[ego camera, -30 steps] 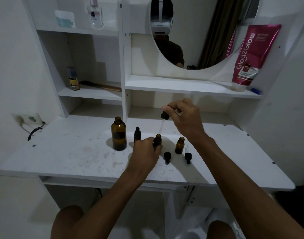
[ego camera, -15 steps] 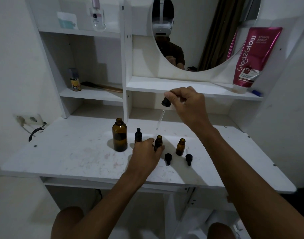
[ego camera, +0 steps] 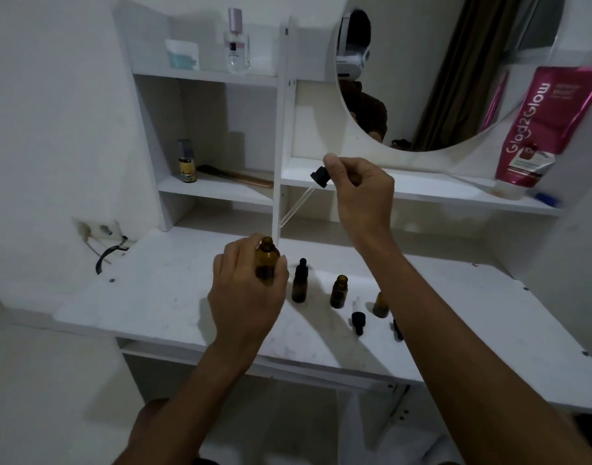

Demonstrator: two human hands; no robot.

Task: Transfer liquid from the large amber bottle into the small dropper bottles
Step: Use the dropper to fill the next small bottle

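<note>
Left hand [ego camera: 247, 297] grips the large amber bottle [ego camera: 267, 263], fingers curled round its body; neck uncapped. Bottle sits at the left end of the row on the white table [ego camera: 153, 297]; cannot tell whether its base touches the surface.

Above and just right of its mouth: tip of the glass pipette [ego camera: 292, 209], slanted, apart from the neck. Cannot tell whether it holds liquid.

Next in the row: capped dropper bottle [ego camera: 299, 283], upright. Then open dropper bottle [ego camera: 338, 292], upright, no cap.

Right hand [ego camera: 361, 193] is raised over the row, thumb and fingers pinching the black dropper cap [ego camera: 320, 177] from which the pipette hangs down to the left.

Loose dropper [ego camera: 358, 318] lies on the table in front of the row. Third dropper bottle [ego camera: 380, 305] is partly hidden by the right forearm; second loose cap [ego camera: 398, 330] is mostly hidden too.

Surroundings: wall socket [ego camera: 100, 229] far left; small yellow-labelled bottle [ego camera: 187, 161] on the shelf; round mirror [ego camera: 422, 78]; pink tube [ego camera: 536, 129] far right.
</note>
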